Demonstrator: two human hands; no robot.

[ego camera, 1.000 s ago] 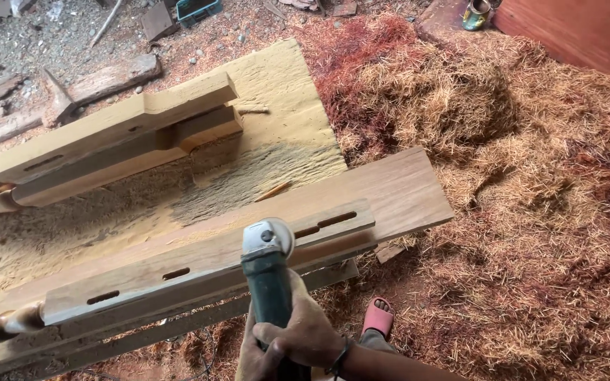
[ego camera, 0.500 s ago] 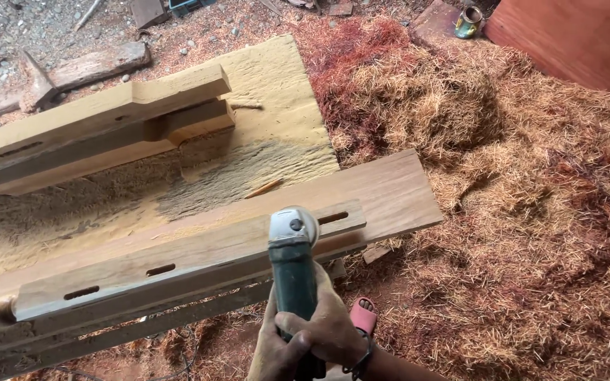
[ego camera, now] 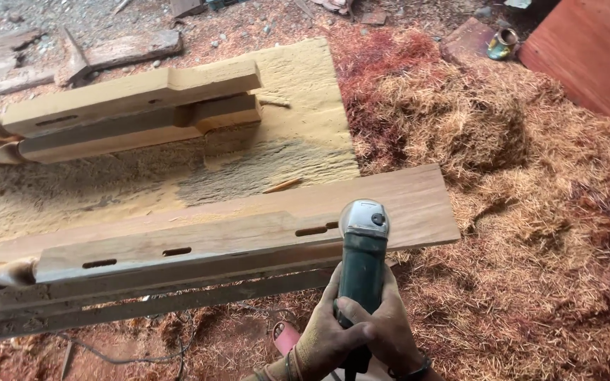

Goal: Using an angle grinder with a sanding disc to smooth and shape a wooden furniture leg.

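Together, the left hand [ego camera: 323, 342] and right hand [ego camera: 386, 331] are wrapped tightly around the green body of an angle grinder [ego camera: 361, 271], whose grey head is set against the near edge of a slotted wooden post [ego camera: 178, 247]. That post is laid on a long board [ego camera: 418, 204], with two similar posts [ego camera: 135, 116] seen beyond on pale sawdust [ego camera: 305, 141], and reddish shavings [ego camera: 531, 212] are piled to the right.

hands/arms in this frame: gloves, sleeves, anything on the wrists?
Both bare, no gloves and no sleeves in view. Left hand and right hand look dusted with fine wood dust. Each wrist carries a thin dark band: one at the left wrist, one at the right. Only a short stretch of forearm shows at the frame's bottom edge.
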